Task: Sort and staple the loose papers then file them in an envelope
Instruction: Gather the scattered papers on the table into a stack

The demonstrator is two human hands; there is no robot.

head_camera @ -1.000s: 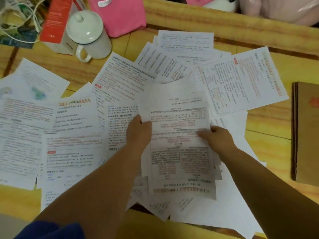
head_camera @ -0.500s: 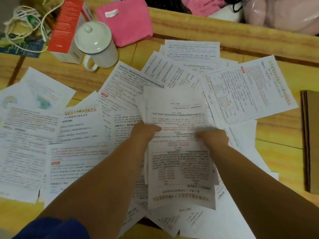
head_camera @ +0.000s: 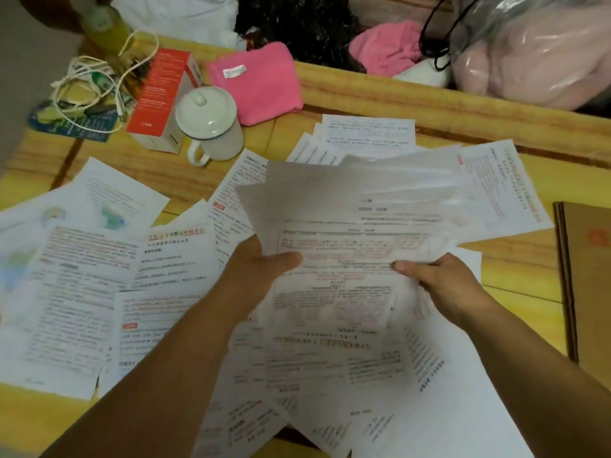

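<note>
Yellow wooden table (head_camera: 380, 104) fills my view under scattered printed sheets (head_camera: 82, 292), and at frame centre my left hand (head_camera: 261, 272) and right hand (head_camera: 443, 285) each pinch a fanned, flimsy paper stack (head_camera: 347, 259), brown card envelope (head_camera: 588, 276) flat at right edge.

Home: lidded mug (head_camera: 209, 127), pink towel (head_camera: 258, 82)
</note>
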